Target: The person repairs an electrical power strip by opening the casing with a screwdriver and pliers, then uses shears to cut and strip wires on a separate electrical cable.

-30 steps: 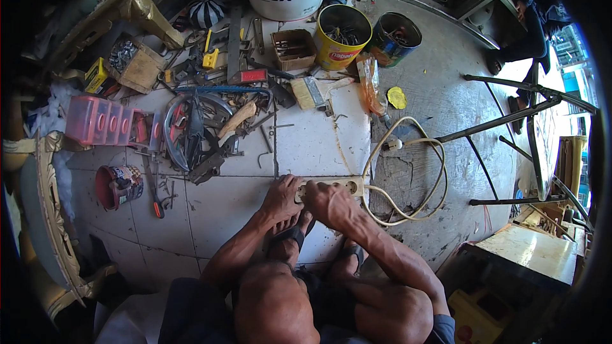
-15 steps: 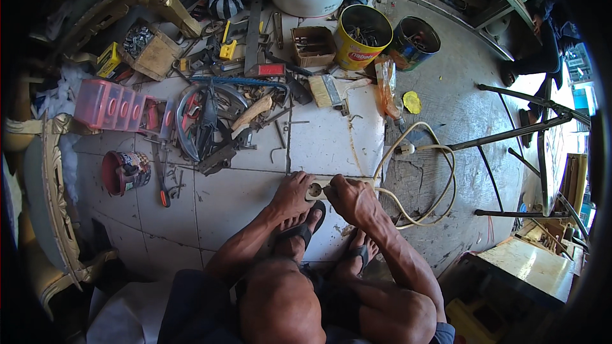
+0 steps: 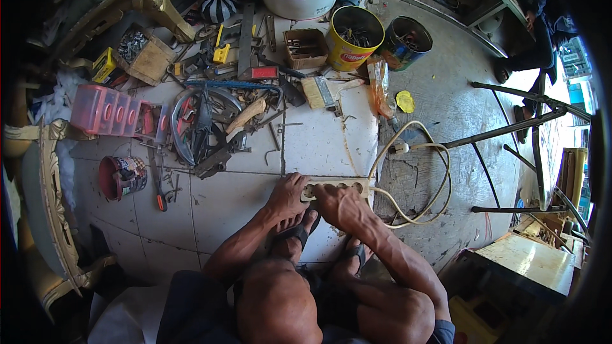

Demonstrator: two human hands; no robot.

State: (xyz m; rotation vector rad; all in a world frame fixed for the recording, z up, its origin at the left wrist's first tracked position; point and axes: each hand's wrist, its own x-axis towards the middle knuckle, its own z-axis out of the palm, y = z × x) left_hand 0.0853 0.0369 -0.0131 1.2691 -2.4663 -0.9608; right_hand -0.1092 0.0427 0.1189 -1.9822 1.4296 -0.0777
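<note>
White-tiled floor (image 3: pixel 236 207) meeting grey concrete (image 3: pixel 472 114) at right. Cream power strip (image 3: pixel 349 185) crosswise just beyond sandalled feet (image 3: pixel 295 239). Left hand (image 3: pixel 289 194) grasping strip's left end. Right hand (image 3: pixel 341 205) over strip's middle, fingers curled; whether anything is pinched beneath, cannot tell. Cream cable (image 3: pixel 448 178) looping from strip's right end across concrete; plug (image 3: pixel 400 148) lying within reach of loop. Paintbrush (image 3: pixel 317 92), hacksaw (image 3: pixel 237 84) farther off on tiles.
</note>
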